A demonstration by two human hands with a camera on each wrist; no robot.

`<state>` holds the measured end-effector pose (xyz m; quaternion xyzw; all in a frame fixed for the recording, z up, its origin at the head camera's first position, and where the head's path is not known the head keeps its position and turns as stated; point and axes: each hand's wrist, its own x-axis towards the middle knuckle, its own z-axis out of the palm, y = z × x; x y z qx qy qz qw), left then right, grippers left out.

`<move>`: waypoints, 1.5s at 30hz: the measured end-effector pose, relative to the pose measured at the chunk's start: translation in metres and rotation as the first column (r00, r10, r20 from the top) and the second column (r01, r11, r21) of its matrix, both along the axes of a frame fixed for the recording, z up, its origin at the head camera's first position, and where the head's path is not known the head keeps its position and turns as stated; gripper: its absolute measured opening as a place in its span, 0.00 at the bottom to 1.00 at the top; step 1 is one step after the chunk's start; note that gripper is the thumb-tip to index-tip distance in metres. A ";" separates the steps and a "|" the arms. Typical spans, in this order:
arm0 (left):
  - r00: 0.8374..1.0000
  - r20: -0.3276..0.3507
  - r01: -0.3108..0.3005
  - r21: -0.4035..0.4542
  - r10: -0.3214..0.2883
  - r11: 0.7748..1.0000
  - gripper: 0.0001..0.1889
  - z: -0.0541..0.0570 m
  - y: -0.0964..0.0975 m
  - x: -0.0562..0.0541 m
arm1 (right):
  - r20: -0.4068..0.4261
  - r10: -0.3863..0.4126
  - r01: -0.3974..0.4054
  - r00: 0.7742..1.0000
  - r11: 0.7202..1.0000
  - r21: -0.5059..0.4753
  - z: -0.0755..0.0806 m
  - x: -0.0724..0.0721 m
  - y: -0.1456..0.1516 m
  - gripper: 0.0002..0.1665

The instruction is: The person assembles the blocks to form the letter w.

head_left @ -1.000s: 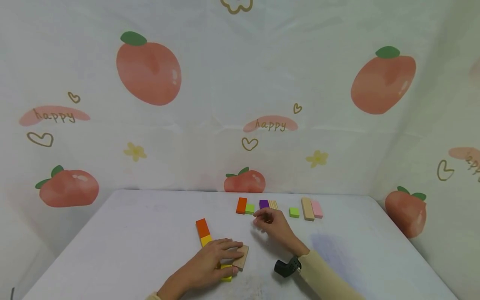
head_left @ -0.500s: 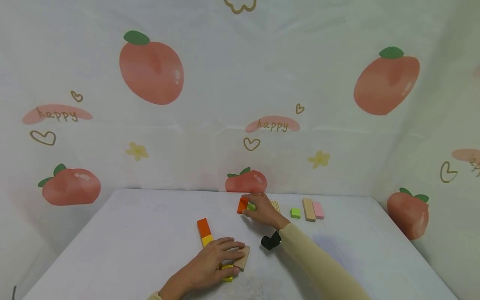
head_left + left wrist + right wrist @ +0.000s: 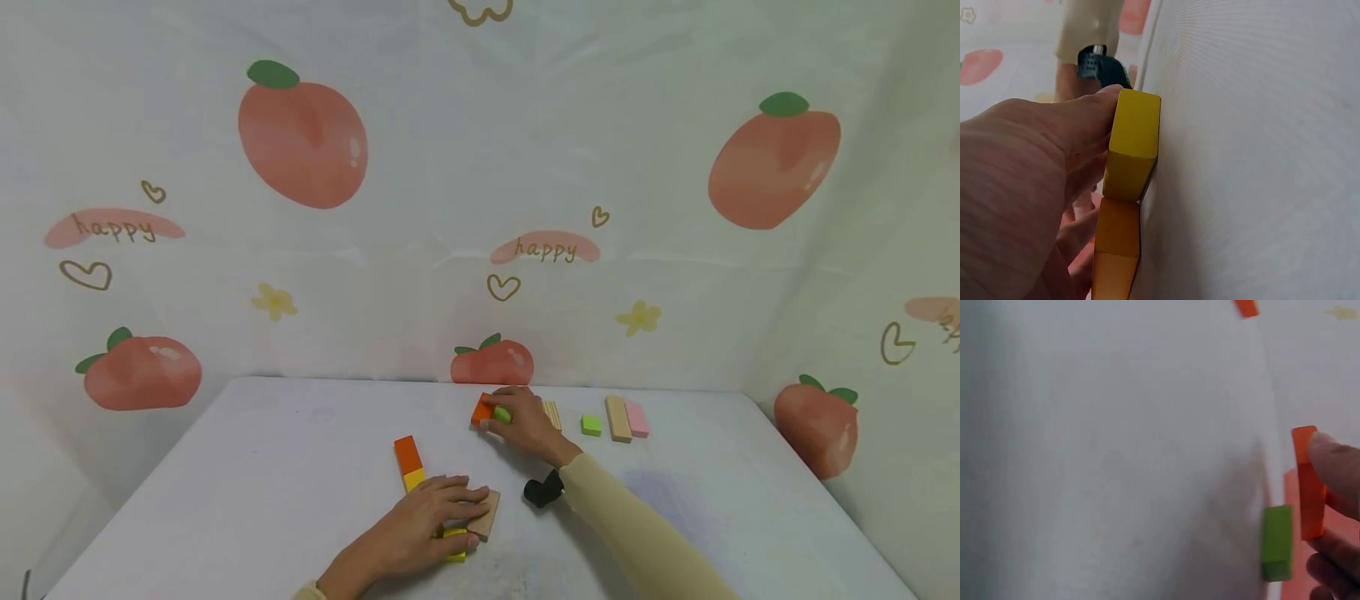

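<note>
"What's nearest?"
"The left hand, fingers loosely extended over the pale wooden block, thumb against a yellow block just left of it."
"And the right hand?"
"Beyond the wooden block, pinching a red-orange block near a small green block."
"Anything else back there?"
"Beyond the wooden block, to its right, a tan plank and pink block side by side."

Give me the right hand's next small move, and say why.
Probably carry the orange-red block toward the left hand: the right hand pinches it, it appears raised beside a green block, and the left hand rests on a wooden block and touches a yellow block.
</note>
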<state>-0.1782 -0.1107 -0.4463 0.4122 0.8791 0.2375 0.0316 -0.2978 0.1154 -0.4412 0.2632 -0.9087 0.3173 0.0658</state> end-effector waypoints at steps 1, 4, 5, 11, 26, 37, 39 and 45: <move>1.000 0.017 -0.004 -0.002 0.004 1.000 0.26 0.001 0.000 0.000 | -0.005 0.007 -0.007 1.000 1.000 -0.016 0.001 0.002 0.001 0.25; 0.998 0.057 -0.018 -0.009 0.019 1.000 0.27 0.002 0.001 -0.001 | 0.035 0.016 -0.013 0.999 0.997 -0.072 0.005 0.010 0.004 0.26; 0.998 0.062 -0.021 -0.010 0.022 1.000 0.27 0.003 0.001 -0.001 | 0.057 0.021 -0.016 0.998 0.996 -0.090 0.006 0.013 0.006 0.26; 0.999 0.033 -0.023 -0.005 0.023 1.000 0.26 0.002 0.000 0.001 | 0.167 0.072 -0.041 0.983 0.982 -0.183 0.007 0.035 0.017 0.25; 0.999 0.028 -0.029 0.003 0.028 1.000 0.26 0.000 0.000 0.001 | 0.208 0.078 -0.037 0.975 0.980 -0.195 -0.013 0.057 0.032 0.23; 0.998 0.045 -0.040 -0.016 0.040 0.999 0.26 0.001 0.001 0.002 | 0.230 0.115 -0.050 0.966 0.962 -0.267 -0.018 0.061 0.034 0.16; 0.998 0.050 -0.042 -0.022 0.043 0.999 0.26 0.001 0.001 0.001 | 0.239 0.119 -0.050 0.964 0.960 -0.275 -0.018 0.061 0.034 0.16; 0.997 0.058 -0.040 -0.026 0.041 0.999 0.26 0.002 0.002 0.001 | 0.251 0.124 -0.061 0.960 0.967 -0.246 -0.020 0.061 0.035 0.21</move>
